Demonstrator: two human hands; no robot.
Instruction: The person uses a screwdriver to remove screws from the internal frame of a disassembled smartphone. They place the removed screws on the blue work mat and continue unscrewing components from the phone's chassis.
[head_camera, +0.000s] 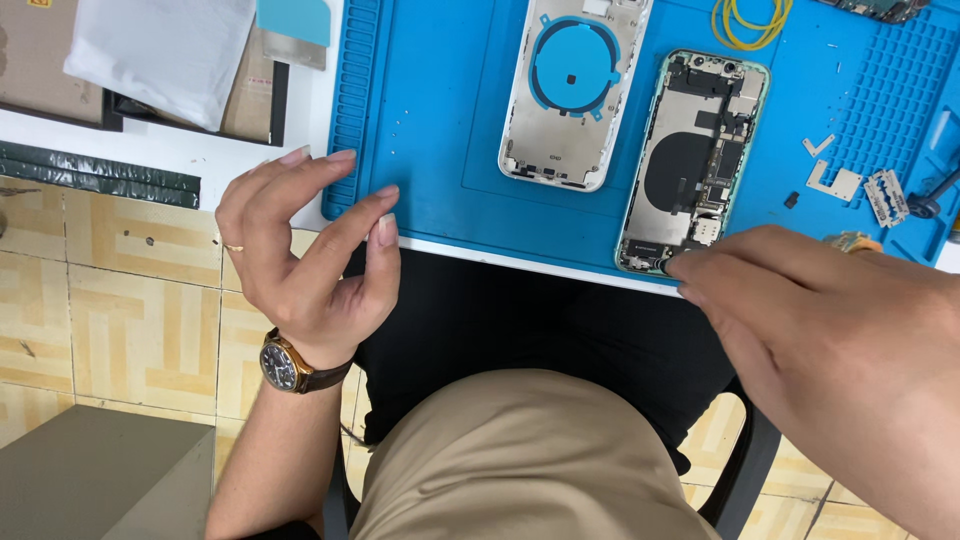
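At about ten o'clock in the view, a white cloth (160, 50) lies over a shallow dark tray (275, 100) on the white bench; what else the tray holds is hidden under it. Just right of it a light-blue plastic card (293, 20) rests at the bench's far edge.

The left hand (300, 250) hovers at nine o'clock, off the near-left corner of the blue work mat (440, 150). It is loosely open — fingers curled, thumb and forefinger apart — and grips nothing; its fingertips are just beside the mat's ribbed edge. A ring sits on one finger, and a wristwatch (285, 362) with a brown strap is on the wrist.

At twelve o'clock on the mat lies a white phone back shell (570, 90), inside up, with a blue ring-shaped coil at its middle. Its long axis runs from near to far, tilted slightly right at the top.

To its right, at one o'clock, lies the opened phone body (695, 160) with a pale green frame, boards and a dark round pad exposed. Its long axis also runs near to far, camera end away from the person, bottom end at the mat's near edge.

The right hand (810, 320) comes in from four o'clock. Its fingertips are pinched together at the phone body's bottom edge, touching it — whether they hold a small part there cannot be told.

At two o'clock, yellow rubber bands (750, 25) lie at the far edge, and the mat's right-hand compartments hold small metal brackets (835, 182) and a razor blade (885, 197).
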